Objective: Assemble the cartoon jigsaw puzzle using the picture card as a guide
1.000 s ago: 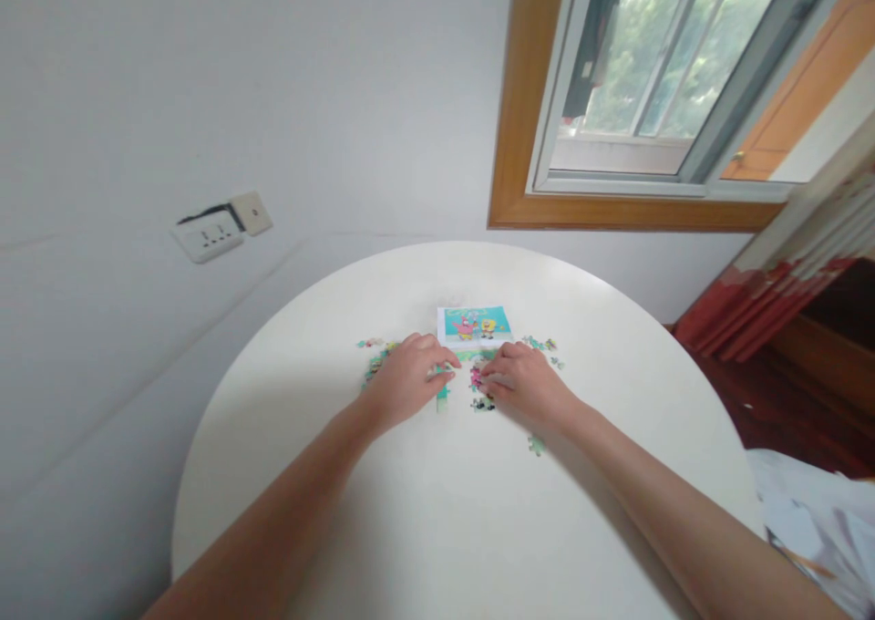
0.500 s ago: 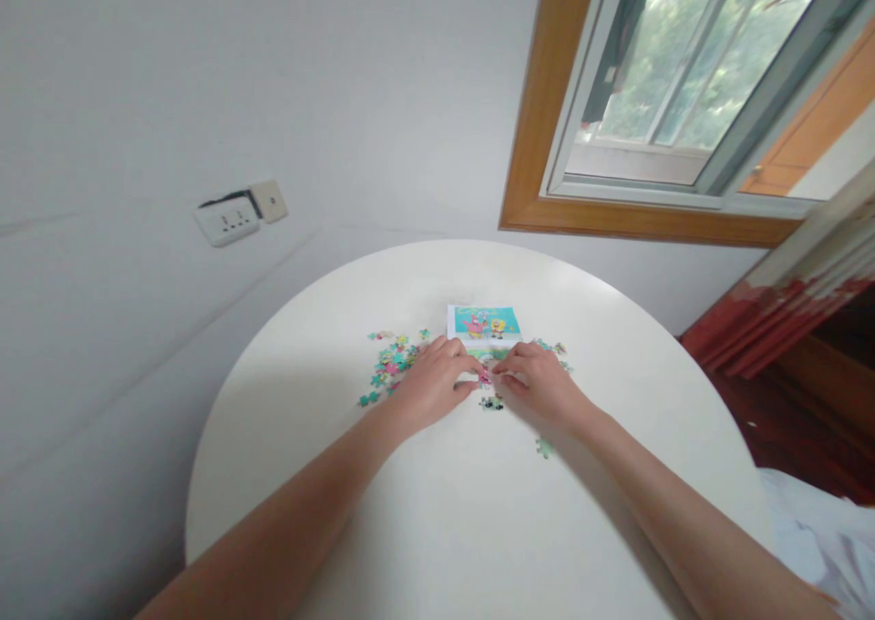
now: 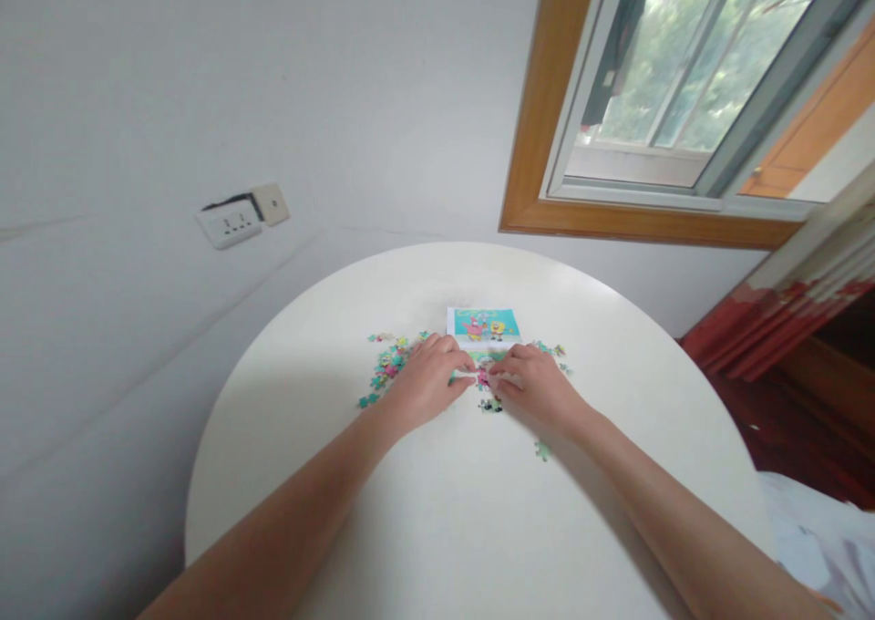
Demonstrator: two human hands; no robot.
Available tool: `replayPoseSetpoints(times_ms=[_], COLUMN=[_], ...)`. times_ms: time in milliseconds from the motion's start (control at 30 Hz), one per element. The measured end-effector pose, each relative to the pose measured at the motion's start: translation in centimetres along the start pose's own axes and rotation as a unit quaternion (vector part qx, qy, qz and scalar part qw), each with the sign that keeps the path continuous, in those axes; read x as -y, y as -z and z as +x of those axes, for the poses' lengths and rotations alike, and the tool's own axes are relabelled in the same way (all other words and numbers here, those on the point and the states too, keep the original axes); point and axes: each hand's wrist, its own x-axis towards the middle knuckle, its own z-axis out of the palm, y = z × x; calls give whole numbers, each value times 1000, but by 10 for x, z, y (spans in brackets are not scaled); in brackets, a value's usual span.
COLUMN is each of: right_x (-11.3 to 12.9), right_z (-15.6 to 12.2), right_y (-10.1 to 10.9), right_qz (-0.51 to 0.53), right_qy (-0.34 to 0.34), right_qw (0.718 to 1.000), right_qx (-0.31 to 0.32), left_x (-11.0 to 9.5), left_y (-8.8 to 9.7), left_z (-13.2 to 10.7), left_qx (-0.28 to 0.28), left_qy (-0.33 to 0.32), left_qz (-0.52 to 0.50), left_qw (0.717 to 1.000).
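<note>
Head view, looking down on a round white table (image 3: 478, 529).

- Left hand (image 3: 424, 378) and right hand (image 3: 540, 383) lie palm down at mid-frame, fingers loosely curled, tips nearly meeting.
- Small joined patch of puzzle pieces (image 3: 483, 380), pink and green, sits in the gap between the fingertips. Both hands touch or nearly touch it. Too small and too covered to tell whether either hand has a piece pinched or only presses on it.
- The patch lies just right of the left fingertips and just left of the right ones, with neither hand clearly nearer. Its long axis cannot be made out.
- Picture card (image 3: 483, 323) with cartoon figures lies flat just above the hands in the frame, close to the patch.
- Loose pile of pieces (image 3: 386, 365) sits left of the left hand, touching its outer edge or nearly so.
- Few pieces (image 3: 555, 351) above the right hand.
- Dark-printed cluster (image 3: 490, 405) just below the fingertips.
- One stray piece (image 3: 542, 450) lies beside the right wrist, apart from the rest.
- Wall socket (image 3: 229, 223) at upper left.
</note>
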Motion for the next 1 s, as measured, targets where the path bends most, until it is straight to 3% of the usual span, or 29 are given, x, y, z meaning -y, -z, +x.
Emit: replayPoseSetpoints(times_ms=[400, 733, 1000], right_x=[1, 10, 6], right_z=[7, 0, 5], right_y=[-4, 8, 3], right_qz=[3, -54, 9], right_qy=[3, -32, -28], right_qw=[999, 997, 999], right_qx=[35, 33, 34], left_x=[-3, -10, -4], left_y=[-4, -5, -2], left_z=[3, 3, 2], left_qx=[11, -1, 5], left_qy=[5, 18, 10], left_qz=[19, 20, 16], left_qw=[1000, 1000, 1000])
